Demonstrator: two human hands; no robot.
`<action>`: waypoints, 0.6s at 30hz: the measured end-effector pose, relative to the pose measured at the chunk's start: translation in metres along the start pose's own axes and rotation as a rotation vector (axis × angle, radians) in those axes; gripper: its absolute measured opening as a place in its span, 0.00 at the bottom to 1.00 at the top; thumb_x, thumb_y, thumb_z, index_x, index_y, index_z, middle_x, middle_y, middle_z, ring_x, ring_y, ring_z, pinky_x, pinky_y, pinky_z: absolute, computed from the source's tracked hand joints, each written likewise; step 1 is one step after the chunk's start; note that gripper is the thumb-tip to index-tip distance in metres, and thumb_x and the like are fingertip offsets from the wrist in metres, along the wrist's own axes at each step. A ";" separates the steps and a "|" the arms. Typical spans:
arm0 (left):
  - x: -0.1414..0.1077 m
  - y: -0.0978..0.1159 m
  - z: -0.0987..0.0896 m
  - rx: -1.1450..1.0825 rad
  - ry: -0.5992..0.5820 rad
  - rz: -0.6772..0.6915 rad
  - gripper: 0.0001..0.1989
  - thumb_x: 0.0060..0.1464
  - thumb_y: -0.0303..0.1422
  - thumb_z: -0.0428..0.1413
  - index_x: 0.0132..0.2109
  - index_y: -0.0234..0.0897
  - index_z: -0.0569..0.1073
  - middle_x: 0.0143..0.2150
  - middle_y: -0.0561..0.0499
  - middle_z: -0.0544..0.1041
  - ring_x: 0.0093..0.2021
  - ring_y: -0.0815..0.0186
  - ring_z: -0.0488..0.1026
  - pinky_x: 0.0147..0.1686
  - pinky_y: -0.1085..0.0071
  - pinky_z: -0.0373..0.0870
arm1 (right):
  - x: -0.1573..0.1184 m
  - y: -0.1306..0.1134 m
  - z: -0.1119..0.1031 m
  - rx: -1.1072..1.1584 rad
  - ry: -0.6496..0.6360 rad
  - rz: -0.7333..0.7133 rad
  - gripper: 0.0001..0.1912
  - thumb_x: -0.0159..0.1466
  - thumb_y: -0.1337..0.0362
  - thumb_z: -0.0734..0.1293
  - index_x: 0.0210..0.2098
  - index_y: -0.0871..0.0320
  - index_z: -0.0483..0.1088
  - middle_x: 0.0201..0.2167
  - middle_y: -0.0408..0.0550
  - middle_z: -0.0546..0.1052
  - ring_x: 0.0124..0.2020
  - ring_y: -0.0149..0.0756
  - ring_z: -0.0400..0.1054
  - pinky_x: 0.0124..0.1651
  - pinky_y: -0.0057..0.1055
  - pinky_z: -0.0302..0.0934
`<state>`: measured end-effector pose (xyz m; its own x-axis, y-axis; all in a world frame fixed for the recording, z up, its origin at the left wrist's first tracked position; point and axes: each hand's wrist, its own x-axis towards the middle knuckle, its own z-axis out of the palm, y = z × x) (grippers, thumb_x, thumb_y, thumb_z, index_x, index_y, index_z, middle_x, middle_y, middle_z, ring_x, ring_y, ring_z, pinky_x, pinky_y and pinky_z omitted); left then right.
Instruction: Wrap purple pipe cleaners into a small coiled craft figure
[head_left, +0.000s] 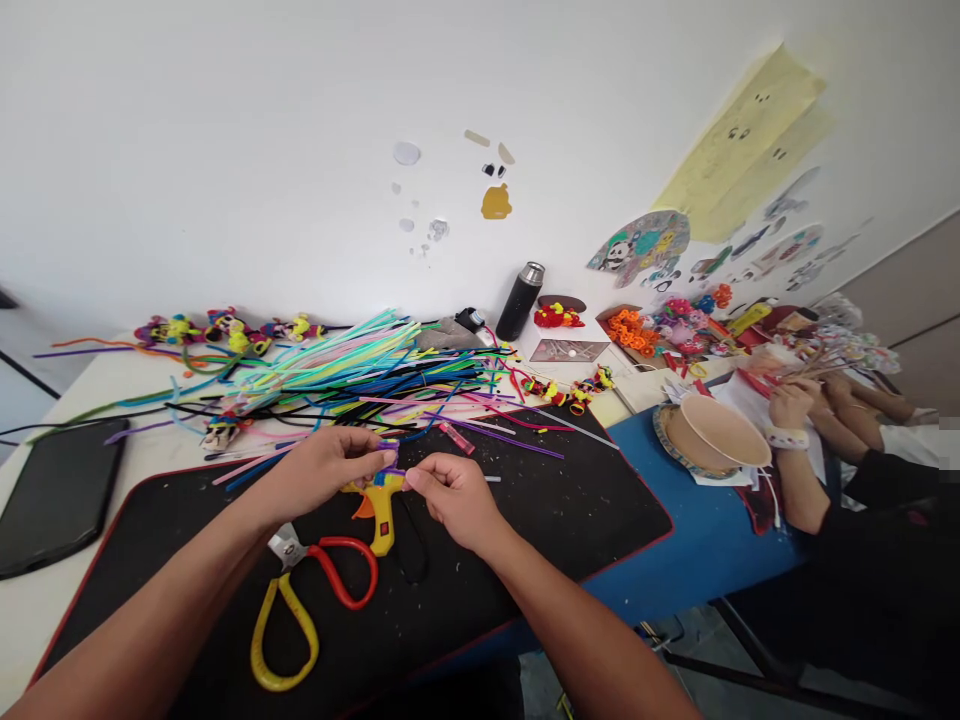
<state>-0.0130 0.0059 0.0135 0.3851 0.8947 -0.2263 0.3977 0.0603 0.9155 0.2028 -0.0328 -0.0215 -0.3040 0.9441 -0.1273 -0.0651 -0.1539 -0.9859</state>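
My left hand (pixel 349 462) pinches a small purple pipe-cleaner piece (pixel 389 455) with a bit of yellow at its top. Close on its right, my right hand (pixel 454 495) has thumb and forefinger pressed together at the purple end of the same piece. Beneath both hands a yellow glue gun (pixel 384 515) with an orange trigger lies on the black mat (pixel 525 530). Scissors (pixel 289 560) with one red and one yellow handle lie spread open nearer to me. Behind the hands is a big pile of coloured pipe cleaners (pixel 360 375).
A black tablet (pixel 64 495) lies at the left. Small pipe-cleaner figures (pixel 232 330), a black bottle (pixel 520 300) and a white box (pixel 566 345) stand along the wall. At the right are a beige bowl (pixel 724 430) and other people's arms (pixel 802 480).
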 end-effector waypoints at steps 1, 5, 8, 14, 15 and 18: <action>0.000 -0.001 0.000 -0.017 -0.008 -0.006 0.21 0.51 0.53 0.65 0.32 0.37 0.79 0.25 0.54 0.73 0.26 0.64 0.68 0.28 0.72 0.64 | 0.000 0.000 0.000 0.001 -0.002 -0.001 0.21 0.63 0.45 0.74 0.31 0.58 0.76 0.13 0.33 0.60 0.15 0.25 0.51 0.19 0.26 0.42; 0.001 -0.005 -0.001 -0.070 -0.048 -0.014 0.20 0.51 0.51 0.66 0.32 0.38 0.79 0.26 0.53 0.74 0.28 0.63 0.69 0.30 0.71 0.65 | 0.000 0.000 -0.001 0.034 -0.001 0.003 0.21 0.63 0.45 0.74 0.30 0.59 0.76 0.12 0.32 0.60 0.14 0.25 0.49 0.19 0.26 0.41; 0.001 -0.004 -0.001 -0.117 -0.067 -0.022 0.18 0.51 0.49 0.67 0.31 0.38 0.79 0.26 0.53 0.74 0.28 0.64 0.69 0.31 0.71 0.66 | 0.000 0.001 -0.002 0.060 -0.011 0.015 0.22 0.62 0.44 0.74 0.30 0.59 0.76 0.12 0.32 0.59 0.14 0.24 0.49 0.18 0.26 0.40; 0.000 -0.002 0.003 -0.268 -0.075 -0.040 0.17 0.49 0.48 0.70 0.31 0.37 0.81 0.27 0.52 0.76 0.28 0.65 0.69 0.31 0.71 0.67 | 0.003 0.001 -0.002 0.123 -0.014 0.015 0.23 0.60 0.43 0.75 0.30 0.58 0.75 0.11 0.31 0.59 0.12 0.24 0.48 0.17 0.26 0.40; 0.000 -0.002 0.004 -0.290 -0.070 -0.037 0.18 0.48 0.48 0.70 0.31 0.37 0.81 0.27 0.51 0.77 0.28 0.65 0.70 0.30 0.71 0.68 | 0.003 0.000 -0.002 0.129 -0.014 0.015 0.23 0.60 0.43 0.76 0.30 0.58 0.75 0.10 0.31 0.59 0.12 0.24 0.48 0.17 0.26 0.40; -0.001 -0.004 0.007 -0.326 -0.048 -0.018 0.19 0.48 0.49 0.70 0.29 0.36 0.81 0.28 0.48 0.78 0.28 0.63 0.71 0.30 0.69 0.70 | 0.003 -0.002 -0.002 0.154 -0.023 0.019 0.24 0.58 0.42 0.76 0.29 0.58 0.74 0.10 0.30 0.59 0.12 0.24 0.47 0.16 0.27 0.40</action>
<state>-0.0089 0.0018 0.0080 0.4223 0.8708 -0.2519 0.1199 0.2218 0.9677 0.2036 -0.0288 -0.0199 -0.3281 0.9340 -0.1415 -0.2039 -0.2163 -0.9548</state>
